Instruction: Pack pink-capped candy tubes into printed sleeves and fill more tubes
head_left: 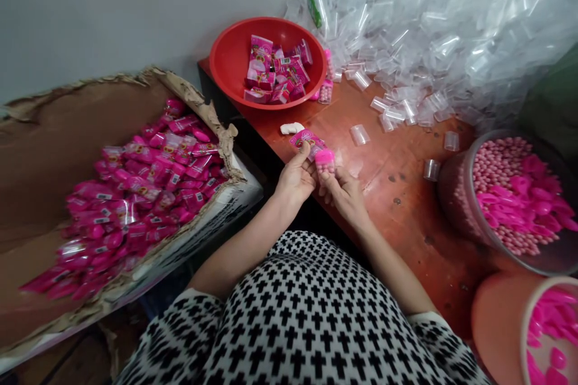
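My left hand (297, 175) pinches a printed pink wrapper (307, 141) over the table's near edge. In my right hand (344, 191) is a small clear container (325, 163) with a bright pink cap, filled with pale pink candy balls. The capped end points away from me, close beside the wrapper; I cannot tell whether it touches the wrapper's mouth. Just past the wrapper lies a crumpled white piece (292, 128). A red bowl (217, 66) of similar pink wrappers stands beyond my hands, with filled containers (326, 91) against its right side.
On the left, a torn-edged cardboard box (40, 126) holds many wrapped pink packs (149, 174). Clear empty cylinders (406, 108) are heaped at the back of the red table (383, 192). At right stand a bucket of pink balls (458, 192) with pink plastic pieces, and a peach tub (499, 313).
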Tool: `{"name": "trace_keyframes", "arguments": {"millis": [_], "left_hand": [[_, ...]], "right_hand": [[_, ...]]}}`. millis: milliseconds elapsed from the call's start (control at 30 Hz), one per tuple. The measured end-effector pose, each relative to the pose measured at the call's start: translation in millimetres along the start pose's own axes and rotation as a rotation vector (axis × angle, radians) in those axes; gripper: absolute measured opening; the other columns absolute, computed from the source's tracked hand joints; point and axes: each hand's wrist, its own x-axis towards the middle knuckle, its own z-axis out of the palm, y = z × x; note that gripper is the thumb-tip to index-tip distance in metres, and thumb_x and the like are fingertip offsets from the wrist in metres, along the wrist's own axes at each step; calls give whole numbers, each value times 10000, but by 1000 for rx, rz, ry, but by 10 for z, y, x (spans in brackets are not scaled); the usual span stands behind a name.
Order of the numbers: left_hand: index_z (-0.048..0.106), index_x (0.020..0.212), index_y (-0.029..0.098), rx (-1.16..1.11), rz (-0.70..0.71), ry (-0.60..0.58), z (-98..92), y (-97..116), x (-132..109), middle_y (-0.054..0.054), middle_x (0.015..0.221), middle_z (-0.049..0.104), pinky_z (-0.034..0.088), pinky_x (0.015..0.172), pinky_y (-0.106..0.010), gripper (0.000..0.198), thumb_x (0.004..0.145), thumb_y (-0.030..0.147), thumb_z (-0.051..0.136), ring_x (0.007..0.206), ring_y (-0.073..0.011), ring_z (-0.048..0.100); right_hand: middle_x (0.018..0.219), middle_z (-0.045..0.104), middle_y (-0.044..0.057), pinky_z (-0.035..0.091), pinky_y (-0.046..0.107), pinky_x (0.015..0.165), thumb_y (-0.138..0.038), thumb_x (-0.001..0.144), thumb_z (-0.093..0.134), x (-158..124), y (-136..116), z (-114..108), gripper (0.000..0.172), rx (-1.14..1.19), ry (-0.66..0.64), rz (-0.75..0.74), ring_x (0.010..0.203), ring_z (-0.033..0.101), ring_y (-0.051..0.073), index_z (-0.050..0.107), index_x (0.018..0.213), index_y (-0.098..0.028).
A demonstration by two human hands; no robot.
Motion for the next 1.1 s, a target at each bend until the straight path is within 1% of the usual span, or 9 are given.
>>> {"name": "trace_keyframes", "arguments": {"millis": [133,267,333,533,667,767,867,933,1100], "left_hand": [[640,723,157,148,44,-108,-27,-19,-8,4,584,635,495,506,-209,333,841,420,808,487,-101,576],[672,736,145,173,213,-215,-90,-27,30,12,628,658,490,536,-199,335,697,368,919,527,-90,594],[680,728,142,196,255,-270,-121,-22,54,18,615,651,469,512,-194,373,638,385,949,508,-83,576],[661,640,129,304,236,-326,-149,32,58,0,580,642,446,463,-205,478,519,460,984,472,-89,555],[653,551,118,419,235,-344,-135,120,55,-6,517,606,433,444,-206,513,464,494,991,446,-87,532],[685,551,109,504,228,-392,-132,170,70,-28,544,640,467,485,-211,474,483,471,983,482,-96,566],[711,566,114,513,282,-404,-138,166,68,-47,586,682,498,516,-216,389,560,419,952,514,-110,611],[713,571,120,497,312,-383,-142,144,49,-42,587,683,501,501,-210,360,583,398,941,506,-109,616],[681,575,127,535,205,-388,-119,96,-29,-21,497,605,421,328,-256,445,563,497,927,356,-137,534]], "right_hand": [[594,597,-46,383,214,418,-639,908,615,-1,-16,42,430,69,-32,46,441,506,88,568,807,-223],[615,603,-46,379,221,427,-612,903,624,19,17,79,398,5,101,9,458,510,91,563,819,-228],[631,607,-43,394,222,451,-566,920,617,29,33,92,361,-50,124,-24,480,522,91,564,812,-226],[591,596,-58,410,213,454,-602,892,629,58,10,121,391,24,104,-20,454,518,82,576,834,-219],[577,607,-58,327,195,375,-688,823,656,72,8,132,479,250,-9,101,397,481,74,560,841,-219],[561,594,-64,279,198,348,-709,798,665,72,29,135,501,335,-44,133,376,456,75,573,867,-221],[602,603,-54,375,203,429,-641,852,668,63,54,137,433,151,98,-17,452,500,74,575,803,-221],[612,600,-55,402,206,460,-618,874,661,60,61,141,409,101,147,-68,475,510,75,576,798,-225],[563,584,-69,289,199,352,-693,812,680,58,55,189,480,349,18,78,379,448,71,581,860,-225]]}}
